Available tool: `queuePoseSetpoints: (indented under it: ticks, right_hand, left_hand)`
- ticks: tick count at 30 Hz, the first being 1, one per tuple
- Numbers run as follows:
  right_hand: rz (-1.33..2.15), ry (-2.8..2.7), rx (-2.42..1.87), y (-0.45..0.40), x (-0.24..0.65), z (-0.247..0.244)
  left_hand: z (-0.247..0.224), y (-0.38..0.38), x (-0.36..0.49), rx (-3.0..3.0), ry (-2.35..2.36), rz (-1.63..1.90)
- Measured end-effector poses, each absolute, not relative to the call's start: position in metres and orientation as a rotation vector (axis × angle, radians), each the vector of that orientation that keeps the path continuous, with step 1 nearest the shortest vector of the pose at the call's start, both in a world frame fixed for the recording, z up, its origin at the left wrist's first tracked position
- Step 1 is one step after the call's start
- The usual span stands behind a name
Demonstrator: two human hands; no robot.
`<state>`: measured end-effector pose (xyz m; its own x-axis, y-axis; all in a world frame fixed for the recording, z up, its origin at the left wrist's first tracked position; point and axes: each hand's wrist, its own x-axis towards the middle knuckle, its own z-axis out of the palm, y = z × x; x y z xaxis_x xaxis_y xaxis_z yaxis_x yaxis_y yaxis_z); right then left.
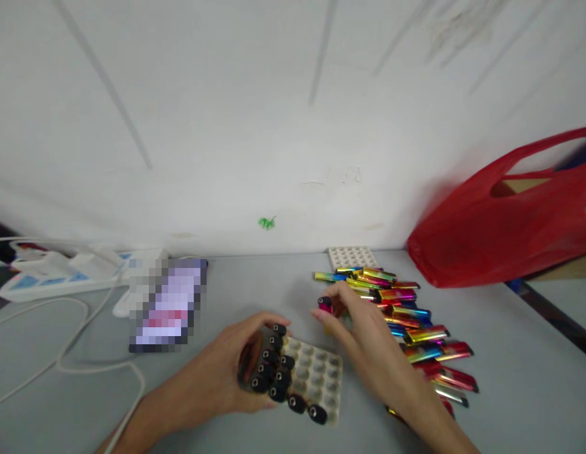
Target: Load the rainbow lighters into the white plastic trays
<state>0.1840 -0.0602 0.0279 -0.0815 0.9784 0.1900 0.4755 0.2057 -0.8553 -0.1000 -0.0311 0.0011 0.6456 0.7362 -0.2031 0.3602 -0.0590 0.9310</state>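
My left hand [240,359] is closed around the left side of a pale tray with rows of round holes [316,372]. Several black-tipped tubes [282,377] stand upright in it, along its left and near edges, their black tops facing me. To the right of the tray, my right hand [356,328] pinches a single tube [325,304], showing a black tip and a pink shiny body; the rest of it is hidden by the fingers. Beside and behind that hand lies a heap of shiny multicoloured tubes [425,350], many with black ends.
A second pale holed tray [352,257] lies against the wall. At the right stands a red bag [505,214]. On the left are a phone [168,306] with a blurred screen, a white power strip [60,277] and a loose white cable [68,366] near my left forearm.
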Motion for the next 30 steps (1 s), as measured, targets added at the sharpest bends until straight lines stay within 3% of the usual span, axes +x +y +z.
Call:
queuePoseSetpoints:
  ticks: [5,13,20,30]
  right_hand:
    - [1.321,-1.295,-1.079,-0.062,0.165,0.030]
    - [1.797,-0.783,-0.813,-0.061,0.157,0.028]
    - [1.956,-0.651,-0.662,-0.061,0.156,0.024]
    - [1.998,-0.594,-0.788,-0.060,0.154,0.017]
  left_hand:
    - [-0.002,-0.031,-0.102,1.685,0.898,0.381]
    - [-0.002,-0.030,-0.102,1.690,0.890,0.377]
    - [-0.005,-0.031,-0.102,1.708,0.883,0.384]
    - [-0.010,-0.031,-0.105,1.716,0.889,0.409]
